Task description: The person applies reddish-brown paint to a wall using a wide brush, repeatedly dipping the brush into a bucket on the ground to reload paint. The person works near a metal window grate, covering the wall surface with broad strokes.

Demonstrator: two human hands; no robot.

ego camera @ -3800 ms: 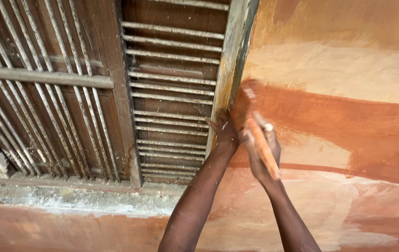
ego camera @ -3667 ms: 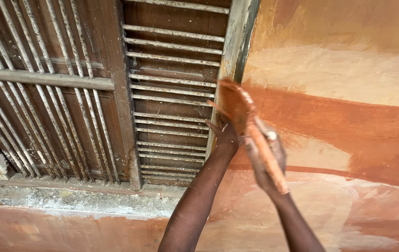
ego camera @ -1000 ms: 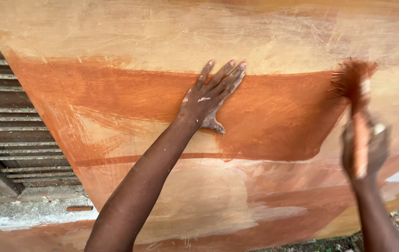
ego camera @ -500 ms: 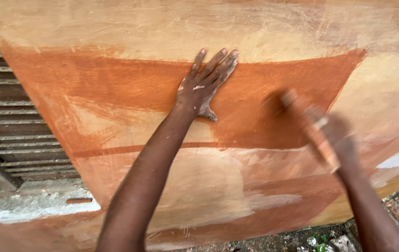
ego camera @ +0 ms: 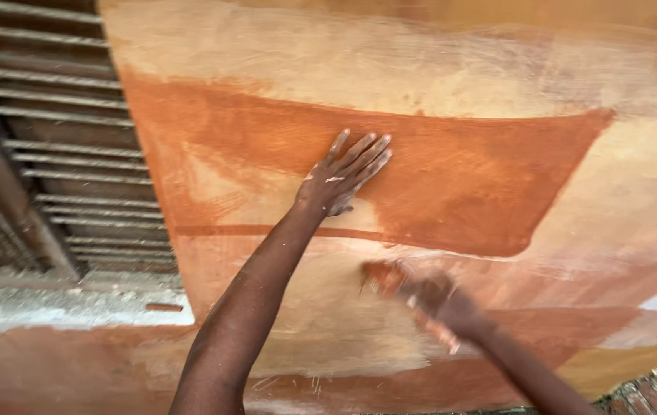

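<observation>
**Meanwhile, brush low on the wall, palm flat above**

Blurred by motion, the right hand (ego camera: pixel 445 301) is clenched around a paintbrush (ego camera: pixel 390 278), whose rust-coloured bristles stick out to the left of the grip and touch the pale plaster of the wall (ego camera: pixel 497 69). Up and to the left of that grip, the left hand (ego camera: pixel 342 178) lies released, fingers spread flat against the band of orange-brown paint (ego camera: pixel 482 180). Far left of both hands stands a dark louvred window (ego camera: pixel 44 146).

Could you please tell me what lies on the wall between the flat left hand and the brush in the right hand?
Head view: only bare wall, pale below the left hand, down to the blurred brush.
</observation>
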